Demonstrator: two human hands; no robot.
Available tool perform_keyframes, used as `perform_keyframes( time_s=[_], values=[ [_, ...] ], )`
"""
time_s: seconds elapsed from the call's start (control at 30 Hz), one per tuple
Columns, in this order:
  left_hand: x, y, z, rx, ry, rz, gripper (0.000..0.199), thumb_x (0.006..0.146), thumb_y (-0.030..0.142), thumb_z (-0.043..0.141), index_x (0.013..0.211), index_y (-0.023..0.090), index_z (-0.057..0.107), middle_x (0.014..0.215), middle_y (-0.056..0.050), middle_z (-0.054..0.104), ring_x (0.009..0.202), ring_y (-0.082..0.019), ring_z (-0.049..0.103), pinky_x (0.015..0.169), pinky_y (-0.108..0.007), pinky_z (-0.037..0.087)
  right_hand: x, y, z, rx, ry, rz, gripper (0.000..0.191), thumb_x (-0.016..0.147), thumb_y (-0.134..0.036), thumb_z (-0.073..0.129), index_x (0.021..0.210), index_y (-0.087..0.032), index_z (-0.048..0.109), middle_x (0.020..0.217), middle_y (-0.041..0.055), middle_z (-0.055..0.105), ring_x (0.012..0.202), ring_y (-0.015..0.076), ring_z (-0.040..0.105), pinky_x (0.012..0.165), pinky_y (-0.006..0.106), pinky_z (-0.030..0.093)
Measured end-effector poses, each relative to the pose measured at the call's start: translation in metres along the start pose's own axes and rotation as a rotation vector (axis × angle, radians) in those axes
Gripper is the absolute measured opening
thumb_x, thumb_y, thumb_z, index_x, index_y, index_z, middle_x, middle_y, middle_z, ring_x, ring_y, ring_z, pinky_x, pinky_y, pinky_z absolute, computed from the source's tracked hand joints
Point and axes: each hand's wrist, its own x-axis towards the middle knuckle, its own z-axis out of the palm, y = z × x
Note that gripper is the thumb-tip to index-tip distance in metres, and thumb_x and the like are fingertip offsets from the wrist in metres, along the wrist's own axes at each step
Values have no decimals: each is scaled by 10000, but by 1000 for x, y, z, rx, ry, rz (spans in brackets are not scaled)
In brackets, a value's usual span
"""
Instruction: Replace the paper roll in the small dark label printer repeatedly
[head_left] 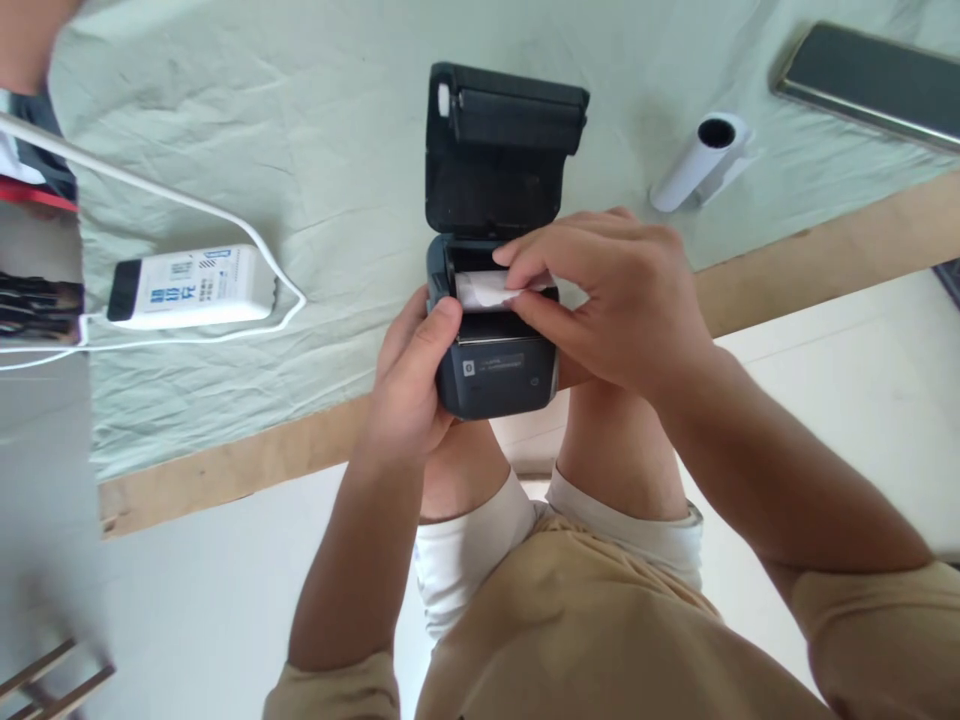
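Printer [499, 383] | open lid [495, 182] pointing forward | paper roll [480, 290]: long axis left-right

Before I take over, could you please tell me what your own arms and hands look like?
The left hand and right hand are both bare, with no gloves, rings or watch visible. The left sleeve and right sleeve are plain tan fabric, short enough to leave the forearms uncovered. No markings show on either sleeve.

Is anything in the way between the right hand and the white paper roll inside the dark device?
Nothing visible: the fingers of the right hand touch the white paper roll inside the dark device, whose lid is open.
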Motion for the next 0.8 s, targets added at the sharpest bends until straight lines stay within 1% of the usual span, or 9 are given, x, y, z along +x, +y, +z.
perform_keyframes(
  time_s=[0.13, 0.23, 0.37, 0.43, 0.5, 0.6, 0.63, 0.7, 0.8],
  values=[
    [-1, 2, 3, -30, -22, 13, 214, 938, 401, 735, 951, 189, 762, 957, -63, 794, 1174, -289, 766, 943, -339, 655, -10, -6, 2, 79, 111, -62, 175, 941, -207, 590, 789, -284, 627, 902, -28, 801, 848, 218, 744, 745, 434, 529],
    [-1, 1, 3, -4, -57, 62, 284, 884, 456, 787, 1036, 219, 747, 1011, -64, 787, 1248, -308, 725, 962, -344, 640, -23, -13, 7, 110, 145, -112, 165, 974, -226, 615, 826, -296, 638, 909, -46, 798, 850, 198, 745, 751, 425, 535],
    [-2, 0, -1, 88, -65, 62, 351, 798, 301, 865, 1110, 269, 705, 1080, -37, 773, 1124, -281, 756, 882, -327, 633, -36, -9, 14, 238, 179, -183, 71, 955, -283, 674, 893, -298, 642, 943, -22, 790, 893, 221, 755, 768, 442, 552],
    [-1, -1, -3, 111, -59, 48, 409, 760, 220, 874, 1124, 265, 694, 1110, -38, 769, 1054, -264, 762, 847, -319, 629, -35, -3, 11, 280, 228, -127, 21, 964, -332, 650, 979, -323, 662, 1011, -4, 776, 974, 235, 748, 852, 463, 577],
    [-1, -1, -5, 127, -56, 39, 464, 730, 203, 883, 1149, 256, 690, 1144, -52, 765, 1052, -269, 756, 843, -324, 628, -29, 3, 7, 286, 293, 3, 194, 970, -341, 620, 1159, -378, 650, 1222, -8, 733, 1189, 243, 706, 972, 459, 580],
    [0, -1, -5, 130, -63, 41, 525, 712, 203, 886, 1197, 247, 690, 1152, -66, 761, 1060, -279, 750, 858, -338, 627, -15, 14, 5, 373, 252, 172, 408, 963, -371, 587, 1361, -435, 520, 1550, -53, 547, 1505, 226, 513, 1153, 435, 524],
    [0, -1, -5, 126, -62, 44, 524, 714, 202, 884, 1200, 246, 692, 1145, -64, 760, 1048, -273, 751, 859, -337, 628, -12, 18, 6, 441, 230, 195, 438, 959, -411, 577, 1385, -422, 478, 1566, -45, 535, 1526, 219, 494, 1188, 428, 505],
    [0, -2, -5, 118, -52, 57, 493, 718, 199, 884, 1174, 247, 702, 1123, -52, 759, 1024, -256, 750, 849, -323, 628, -11, 25, 9, 591, 232, 235, 457, 961, -483, 532, 1395, -385, 426, 1452, -4, 629, 1443, 216, 580, 1200, 424, 501],
    [0, -4, -6, 125, -38, 77, 458, 725, 205, 891, 1145, 250, 713, 1130, -43, 759, 1038, -245, 745, 849, -306, 630, -19, 29, 14, 738, 290, 291, 411, 973, -520, 529, 1346, -358, 468, 1269, 16, 711, 1247, 223, 699, 1117, 422, 550]
  ],
)
